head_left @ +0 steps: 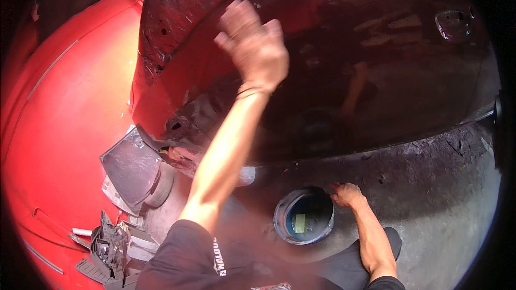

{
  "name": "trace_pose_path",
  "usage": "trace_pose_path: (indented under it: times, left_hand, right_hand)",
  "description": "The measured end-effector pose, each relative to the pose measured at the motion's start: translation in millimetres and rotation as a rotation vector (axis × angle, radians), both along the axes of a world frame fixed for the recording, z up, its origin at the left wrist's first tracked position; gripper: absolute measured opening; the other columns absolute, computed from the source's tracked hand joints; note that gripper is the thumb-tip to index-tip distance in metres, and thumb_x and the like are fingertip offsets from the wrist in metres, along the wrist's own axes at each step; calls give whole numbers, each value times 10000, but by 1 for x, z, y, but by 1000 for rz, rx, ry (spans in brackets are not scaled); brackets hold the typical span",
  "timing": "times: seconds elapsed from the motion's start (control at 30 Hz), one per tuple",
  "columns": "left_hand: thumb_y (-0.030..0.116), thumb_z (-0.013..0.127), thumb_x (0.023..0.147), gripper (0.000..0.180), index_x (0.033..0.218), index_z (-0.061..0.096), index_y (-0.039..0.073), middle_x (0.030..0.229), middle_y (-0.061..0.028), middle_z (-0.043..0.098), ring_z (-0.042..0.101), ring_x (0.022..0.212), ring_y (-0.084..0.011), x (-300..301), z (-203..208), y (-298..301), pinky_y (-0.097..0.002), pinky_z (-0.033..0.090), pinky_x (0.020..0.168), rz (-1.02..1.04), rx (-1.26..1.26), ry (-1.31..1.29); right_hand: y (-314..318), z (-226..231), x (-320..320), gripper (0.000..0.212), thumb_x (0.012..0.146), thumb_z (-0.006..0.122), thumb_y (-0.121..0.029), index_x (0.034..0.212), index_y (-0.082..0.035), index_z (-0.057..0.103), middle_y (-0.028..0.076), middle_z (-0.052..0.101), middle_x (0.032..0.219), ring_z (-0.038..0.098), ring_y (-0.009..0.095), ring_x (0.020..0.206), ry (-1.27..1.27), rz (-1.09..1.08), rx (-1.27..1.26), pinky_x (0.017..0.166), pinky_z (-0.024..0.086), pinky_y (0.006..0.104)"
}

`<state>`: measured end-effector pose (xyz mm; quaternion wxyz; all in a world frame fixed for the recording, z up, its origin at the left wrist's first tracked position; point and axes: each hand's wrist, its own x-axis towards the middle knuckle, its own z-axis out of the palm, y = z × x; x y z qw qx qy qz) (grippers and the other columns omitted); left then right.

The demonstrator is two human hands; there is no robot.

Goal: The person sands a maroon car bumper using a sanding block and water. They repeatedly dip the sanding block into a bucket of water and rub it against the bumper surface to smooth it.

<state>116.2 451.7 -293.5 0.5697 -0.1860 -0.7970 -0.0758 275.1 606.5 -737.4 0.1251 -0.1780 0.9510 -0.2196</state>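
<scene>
My left hand is raised over a glossy dark car panel, its fingers apart and a little blurred. Whether the palm touches the panel I cannot tell. Lower on the right, my right hand is curled, its fingertips close to the rim of a round bucket. What those fingers hold, if anything, is hidden. The bucket holds dark liquid, with a pale yellow rectangular piece in it.
A bright red panel curves along the left. Beside it lie a grey flat part and a heap of dark broken plastic parts. Stained concrete floor spreads on the right. A handle recess sits in the dark panel.
</scene>
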Motion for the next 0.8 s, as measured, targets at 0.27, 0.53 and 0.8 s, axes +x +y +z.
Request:
trace_pose_path:
  times: [0.27, 0.53, 0.8]
  left_hand:
    - [425, 468, 1092, 697, 1670, 320, 65, 1763, -172, 239, 176, 1640, -372, 13, 46, 78, -718, 31, 1253, -96, -438, 177]
    - [450, 326, 1147, 703, 1729, 137, 104, 1811, -133, 57, 30, 1669, -347, 11, -11, -64, -691, -51, 1255, 133, 89, -116]
    - [414, 392, 1114, 736, 1706, 178, 34, 1795, -176, 115, 57, 1666, -358, 25, -4, -25, -707, -20, 1258, 221, -321, 118]
  right_hand:
    - [-11, -3, -8, 542, 958, 664, -397, 1434, -142, 614, 206, 741, 1252, 711, 420, 1144, -18, 20, 16, 976, 574, 535]
    - [-32, 8, -7, 529, 972, 666, -387, 1439, -142, 616, 209, 753, 1206, 728, 431, 1083, 102, 83, -30, 951, 583, 536]
    - [-94, 55, -2, 467, 980, 688, -258, 1418, -110, 620, 228, 752, 1158, 726, 451, 1039, 156, 247, -373, 911, 580, 536]
